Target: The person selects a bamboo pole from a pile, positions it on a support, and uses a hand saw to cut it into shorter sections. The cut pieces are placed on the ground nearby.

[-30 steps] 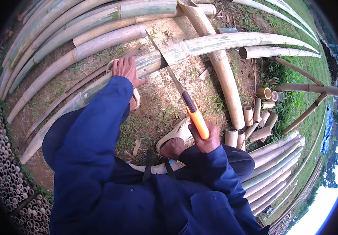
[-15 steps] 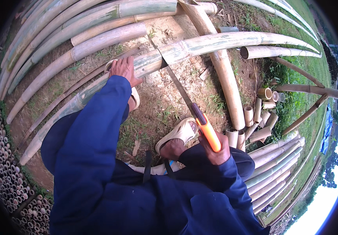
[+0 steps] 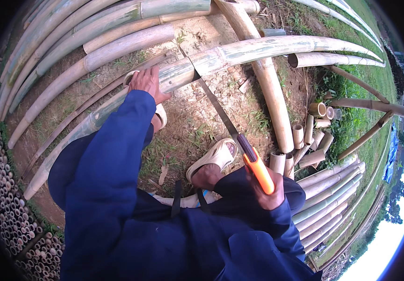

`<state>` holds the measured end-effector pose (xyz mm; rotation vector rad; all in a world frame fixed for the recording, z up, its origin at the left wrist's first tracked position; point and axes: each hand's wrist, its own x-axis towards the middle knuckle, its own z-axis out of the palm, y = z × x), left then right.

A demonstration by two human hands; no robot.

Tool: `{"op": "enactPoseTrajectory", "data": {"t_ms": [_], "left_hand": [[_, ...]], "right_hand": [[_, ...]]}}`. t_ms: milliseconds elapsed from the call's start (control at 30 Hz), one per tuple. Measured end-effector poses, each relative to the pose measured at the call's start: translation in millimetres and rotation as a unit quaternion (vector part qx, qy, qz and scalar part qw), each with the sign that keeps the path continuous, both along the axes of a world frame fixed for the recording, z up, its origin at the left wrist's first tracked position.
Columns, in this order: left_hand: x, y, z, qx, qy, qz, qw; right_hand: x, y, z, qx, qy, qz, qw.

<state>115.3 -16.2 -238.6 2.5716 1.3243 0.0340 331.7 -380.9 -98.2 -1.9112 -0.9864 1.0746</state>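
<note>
A long bamboo pole [image 3: 239, 52] curves across the view, its left part running down beside my left leg. My left hand [image 3: 146, 85] lies over this pole and grips it just left of the cut. In my right hand [image 3: 268, 189] is the orange handle of a hand saw [image 3: 217, 108], with my fingers wrapped round it. The blade sits in a cut across the pole, its tip showing beyond the far side. A thick bamboo crosspiece [image 3: 273, 100] lies under the pole, right of the cut.
Several bamboo poles [image 3: 89, 63] lie at the far left. Short cut pieces [image 3: 312, 158] are heaped to the right, near a stack of poles [image 3: 328, 201]. A bamboo post frame [image 3: 373, 108] stands beyond. Stacked pole ends [image 3: 5, 201] line the left edge. My sandal [image 3: 211, 159] is on the ground between.
My right hand has drawn the saw back toward me and slightly right, with the blade still in the cut. My left hand stays in place on the pole.
</note>
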Motion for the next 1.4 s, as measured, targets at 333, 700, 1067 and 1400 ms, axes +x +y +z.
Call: {"op": "enactPoseTrajectory", "data": {"t_ms": [333, 700, 1067, 1400], "left_hand": [[-0.4, 11.5, -1.2, 0.008, 0.013, 0.0, 1.0], [4.5, 13.6, -4.5, -0.002, -0.009, -0.004, 1.0], [2.9, 11.5, 0.1, -0.02, 0.013, 0.008, 1.0], [-4.9, 13.1, -1.5, 0.02, -0.01, -0.006, 1.0]], "right_hand": [[-13.9, 90.0, -55.1, 0.001, -0.021, 0.009, 1.0], [-16.2, 98.9, -58.4, 0.044, -0.046, -0.023, 0.998], [-10.4, 4.0, 25.9, 0.008, -0.052, -0.01, 0.999], [0.7, -4.1, 37.5, -0.044, -0.038, 0.021, 0.998]]}}
